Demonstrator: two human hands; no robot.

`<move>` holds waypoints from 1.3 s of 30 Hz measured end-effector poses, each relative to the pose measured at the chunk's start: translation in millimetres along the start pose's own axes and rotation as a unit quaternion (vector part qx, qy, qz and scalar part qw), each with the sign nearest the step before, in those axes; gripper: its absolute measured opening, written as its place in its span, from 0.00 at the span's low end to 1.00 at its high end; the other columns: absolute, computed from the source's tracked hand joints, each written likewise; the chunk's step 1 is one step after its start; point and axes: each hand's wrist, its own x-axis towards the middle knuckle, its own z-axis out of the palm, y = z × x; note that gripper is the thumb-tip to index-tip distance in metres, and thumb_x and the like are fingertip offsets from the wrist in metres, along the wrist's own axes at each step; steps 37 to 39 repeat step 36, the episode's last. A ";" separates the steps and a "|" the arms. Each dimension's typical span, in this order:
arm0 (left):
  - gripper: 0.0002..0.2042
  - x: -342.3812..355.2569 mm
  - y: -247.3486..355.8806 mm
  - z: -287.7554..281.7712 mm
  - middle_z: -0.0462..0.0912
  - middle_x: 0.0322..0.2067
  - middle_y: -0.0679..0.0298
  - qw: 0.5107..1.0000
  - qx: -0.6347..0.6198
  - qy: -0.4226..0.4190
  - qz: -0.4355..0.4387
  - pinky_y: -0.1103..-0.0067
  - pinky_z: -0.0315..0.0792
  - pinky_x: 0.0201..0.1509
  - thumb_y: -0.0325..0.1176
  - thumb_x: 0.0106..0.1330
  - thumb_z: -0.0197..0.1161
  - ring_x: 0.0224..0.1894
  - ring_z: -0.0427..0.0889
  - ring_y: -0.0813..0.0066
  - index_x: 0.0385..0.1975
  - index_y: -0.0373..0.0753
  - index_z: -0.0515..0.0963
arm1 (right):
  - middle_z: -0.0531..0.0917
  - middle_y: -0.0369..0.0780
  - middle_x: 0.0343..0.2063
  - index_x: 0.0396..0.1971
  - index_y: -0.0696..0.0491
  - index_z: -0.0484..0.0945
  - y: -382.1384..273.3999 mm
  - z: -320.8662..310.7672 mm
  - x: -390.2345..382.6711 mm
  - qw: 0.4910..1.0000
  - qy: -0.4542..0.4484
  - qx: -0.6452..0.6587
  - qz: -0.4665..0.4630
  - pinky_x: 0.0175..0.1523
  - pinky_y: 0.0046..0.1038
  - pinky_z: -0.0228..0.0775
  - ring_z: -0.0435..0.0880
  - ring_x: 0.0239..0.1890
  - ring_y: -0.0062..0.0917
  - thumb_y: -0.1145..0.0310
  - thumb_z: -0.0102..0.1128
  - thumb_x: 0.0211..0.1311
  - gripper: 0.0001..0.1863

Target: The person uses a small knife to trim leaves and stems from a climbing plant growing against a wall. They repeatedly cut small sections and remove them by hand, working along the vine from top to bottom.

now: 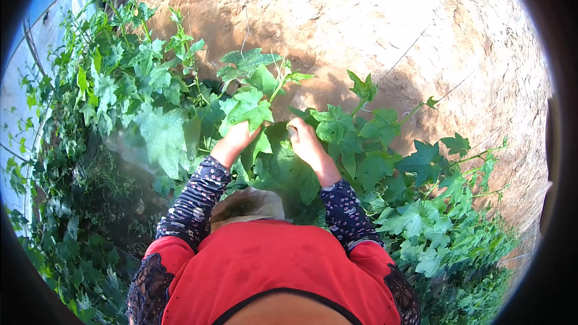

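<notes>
My left hand (pixel 239 137) reaches in among the leaves of a climbing vine. A broad, bright green leaf (pixel 248 107) lies over its fingers, so their grip is hidden. Close by on the right, my right hand (pixel 307 143) is closed, with its knuckles upward. Something small and dark (pixel 293 132) shows at its thumb side, too small to name. Between the hands hang more large leaves (pixel 277 168) in shade. A young shoot (pixel 280 81) stands up just beyond the left hand.
Dense vines (pixel 162 132) climb on the left, and lobed leaves (pixel 415 222) spread on the right. Thin strings (pixel 409 48) run across the sunlit bare soil (pixel 373 18) ahead. Plastic sheeting (pixel 51 9) stands at the far left. A pale bag (pixel 256 203) hangs at my waist.
</notes>
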 end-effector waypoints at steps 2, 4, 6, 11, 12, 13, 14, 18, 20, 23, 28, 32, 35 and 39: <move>0.09 3.5 6.7 -3.8 0.81 0.40 0.62 0.986 -0.129 0.012 -0.104 0.75 0.76 0.44 0.24 0.63 0.58 0.40 0.81 0.70 0.43 0.35 0.76 | 0.80 0.38 0.33 0.47 0.55 0.74 -13.0 -8.0 -5.2 0.987 -0.003 0.150 0.055 0.34 0.24 0.71 0.78 0.28 0.22 0.83 0.55 0.58 0.17; 0.11 8.7 17.6 -8.7 0.82 0.35 0.62 0.937 -0.258 0.014 -0.235 0.74 0.76 0.42 0.23 0.59 0.61 0.39 0.81 0.68 0.42 0.37 0.77 | 0.81 0.38 0.34 0.46 0.56 0.76 -35.0 -21.8 2.3 0.974 0.132 0.182 -0.024 0.35 0.23 0.71 0.79 0.30 0.20 0.83 0.57 0.57 0.16; 0.11 17.9 24.8 -19.0 0.80 0.32 0.52 0.994 -0.011 0.026 -0.110 0.67 0.75 0.41 0.28 0.52 0.65 0.37 0.80 0.51 0.35 0.37 0.76 | 0.81 0.39 0.34 0.44 0.56 0.78 -57.6 -45.2 12.9 0.967 0.196 0.140 -0.083 0.35 0.22 0.72 0.79 0.29 0.20 0.82 0.58 0.57 0.14; 0.08 28.1 55.3 -27.3 0.79 0.29 0.55 0.990 -0.002 0.009 -0.141 0.66 0.74 0.37 0.25 0.54 0.64 0.34 0.79 0.51 0.32 0.37 0.74 | 0.78 0.40 0.29 0.40 0.55 0.78 -93.3 -64.9 39.8 0.971 0.212 -0.030 -0.106 0.32 0.28 0.71 0.79 0.27 0.29 0.83 0.59 0.52 0.14; 0.08 29.8 57.6 -28.1 0.79 0.29 0.55 0.991 -0.003 0.012 -0.133 0.66 0.74 0.37 0.24 0.53 0.64 0.34 0.79 0.52 0.32 0.37 0.74 | 0.78 0.40 0.29 0.39 0.54 0.78 -94.7 -64.3 43.6 0.968 0.221 -0.050 -0.110 0.32 0.29 0.71 0.79 0.28 0.31 0.83 0.59 0.52 0.14; 0.09 31.3 59.0 -28.6 0.79 0.28 0.56 0.992 0.002 0.010 -0.129 0.67 0.73 0.36 0.24 0.52 0.66 0.33 0.79 0.54 0.31 0.37 0.74 | 0.77 0.40 0.30 0.38 0.54 0.78 -95.4 -62.9 47.4 0.963 0.231 -0.065 -0.118 0.33 0.31 0.71 0.79 0.28 0.33 0.83 0.59 0.51 0.13; 0.09 31.5 60.4 -28.3 0.78 0.28 0.57 0.992 0.003 0.010 -0.129 0.67 0.73 0.36 0.25 0.52 0.66 0.33 0.79 0.54 0.31 0.38 0.74 | 0.77 0.40 0.30 0.36 0.54 0.78 -95.4 -61.7 50.0 0.960 0.241 -0.078 -0.120 0.33 0.32 0.71 0.79 0.29 0.34 0.82 0.59 0.50 0.13; 0.10 30.0 61.6 -27.8 0.78 0.29 0.56 0.993 0.006 0.013 -0.121 0.67 0.73 0.36 0.22 0.51 0.65 0.32 0.80 0.54 0.33 0.37 0.75 | 0.78 0.41 0.32 0.35 0.52 0.77 -97.8 -59.1 54.5 0.949 0.253 -0.107 -0.154 0.36 0.35 0.72 0.79 0.33 0.38 0.81 0.60 0.49 0.12; 0.12 29.7 61.7 -26.5 0.78 0.30 0.55 0.993 0.009 0.011 -0.119 0.67 0.73 0.36 0.20 0.50 0.64 0.32 0.80 0.54 0.35 0.36 0.76 | 0.78 0.41 0.32 0.35 0.52 0.77 -99.5 -57.7 53.0 0.947 0.257 -0.117 -0.153 0.37 0.36 0.72 0.79 0.34 0.38 0.80 0.60 0.49 0.12; 0.10 29.0 62.2 -26.4 0.78 0.30 0.56 0.992 0.018 0.003 -0.122 0.67 0.73 0.36 0.21 0.52 0.64 0.33 0.80 0.54 0.34 0.37 0.75 | 0.78 0.41 0.32 0.36 0.52 0.76 -100.6 -57.1 53.4 0.948 0.251 -0.130 -0.149 0.38 0.37 0.72 0.79 0.35 0.39 0.79 0.61 0.50 0.12; 0.07 29.5 63.2 -28.0 0.78 0.28 0.56 0.992 0.006 0.002 -0.124 0.66 0.73 0.36 0.25 0.54 0.64 0.34 0.79 0.54 0.31 0.37 0.74 | 0.77 0.42 0.32 0.35 0.53 0.76 -98.9 -56.8 55.3 0.954 0.233 -0.155 -0.109 0.40 0.37 0.72 0.79 0.35 0.40 0.79 0.60 0.50 0.11; 0.08 29.5 63.6 -28.3 0.78 0.29 0.55 0.991 0.013 -0.009 -0.132 0.66 0.73 0.37 0.25 0.54 0.64 0.34 0.79 0.53 0.32 0.38 0.74 | 0.77 0.44 0.32 0.36 0.53 0.75 -98.6 -59.2 55.6 0.952 0.228 -0.175 -0.102 0.40 0.38 0.72 0.79 0.35 0.42 0.79 0.59 0.52 0.10; 0.11 27.7 57.1 -26.8 0.79 0.31 0.55 0.990 0.009 -0.016 -0.140 0.67 0.74 0.38 0.25 0.52 0.65 0.34 0.80 0.54 0.35 0.38 0.75 | 0.77 0.46 0.33 0.38 0.52 0.74 -96.3 -72.8 54.2 0.939 0.278 -0.155 -0.134 0.41 0.39 0.72 0.79 0.35 0.43 0.78 0.58 0.54 0.11; 0.13 26.9 53.2 -25.7 0.79 0.32 0.54 0.990 0.008 -0.016 -0.141 0.68 0.74 0.38 0.25 0.51 0.66 0.34 0.81 0.55 0.37 0.39 0.76 | 0.77 0.46 0.33 0.38 0.52 0.74 -96.8 -73.4 55.3 0.939 0.277 -0.154 -0.136 0.41 0.39 0.72 0.79 0.35 0.43 0.78 0.58 0.54 0.11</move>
